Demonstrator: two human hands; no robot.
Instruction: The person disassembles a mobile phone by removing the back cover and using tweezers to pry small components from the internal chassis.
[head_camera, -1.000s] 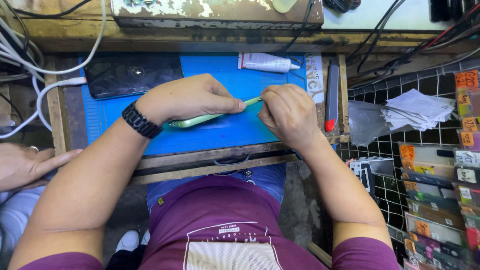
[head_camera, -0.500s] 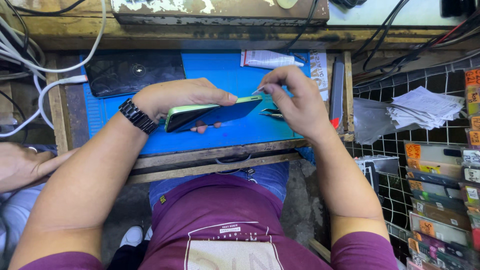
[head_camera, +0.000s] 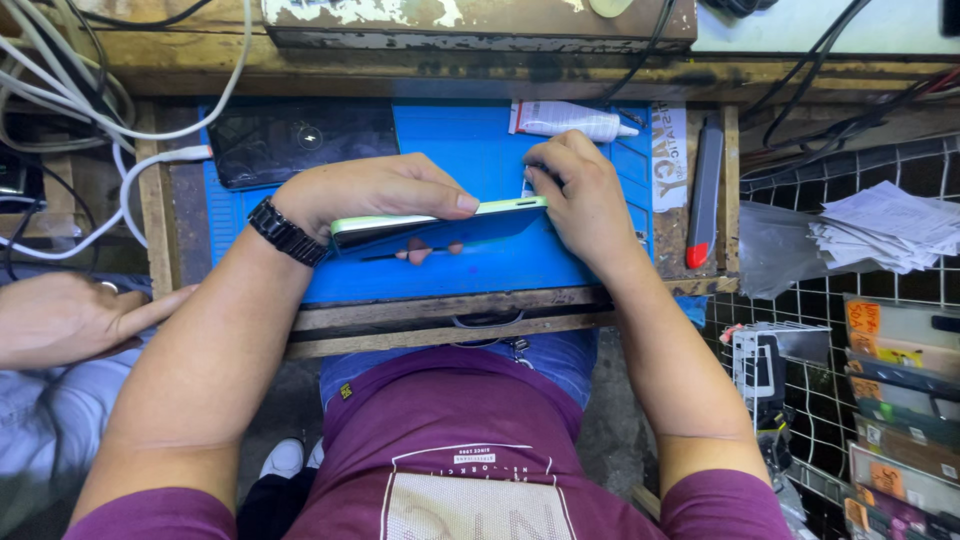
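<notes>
Both hands grip a slim pale-green-edged smartphone (head_camera: 440, 225) with a dark glossy face, held on edge above a blue silicone work mat (head_camera: 480, 150).

Left hand (head_camera: 375, 195) wraps over the phone's left half, thumb along the top edge, fingertips (head_camera: 412, 252) showing under it. Right hand (head_camera: 580, 195) fingers clenched at the phone's right end, pinching its corner. White glue tube (head_camera: 570, 120) lies just beyond the right fingers; red-tipped grey knife (head_camera: 703, 190) right of that hand; dark phone on a white cable (head_camera: 300, 140) beyond the left hand. Another person's hand (head_camera: 75, 320) rests far left.
</notes>
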